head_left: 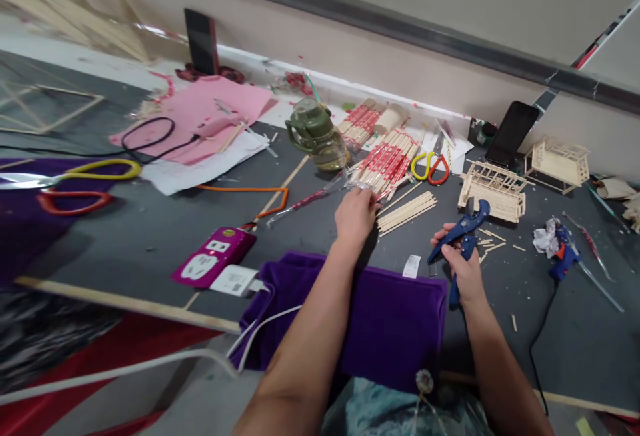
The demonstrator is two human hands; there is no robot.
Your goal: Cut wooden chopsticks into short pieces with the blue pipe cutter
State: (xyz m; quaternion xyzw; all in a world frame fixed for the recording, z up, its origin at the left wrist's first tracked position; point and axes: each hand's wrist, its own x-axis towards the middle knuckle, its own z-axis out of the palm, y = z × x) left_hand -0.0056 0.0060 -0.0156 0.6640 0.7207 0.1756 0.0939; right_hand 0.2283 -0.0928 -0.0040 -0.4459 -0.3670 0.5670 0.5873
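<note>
My right hand (463,266) is wrapped round the handles of a blue cutter (466,226), its jaws apart and pointing up. My left hand (356,213) reaches to the near end of a red-and-white wrapped bundle of wooden sticks (387,159); its fingers are bent against the clear wrapping, and their tips are partly hidden. Just right of that hand lies a row of loose sticks (407,214). Short cut pieces (493,244) are scattered beside the cutter. Behind them stands a small stick-built model (493,191).
A folded purple cloth (395,323) lies under my forearms. Left are a green bottle (317,136), a purple power socket (217,256) and large scissors (75,186). Right are a glue gun (565,256), another stick model (557,163) and a propped phone (513,133).
</note>
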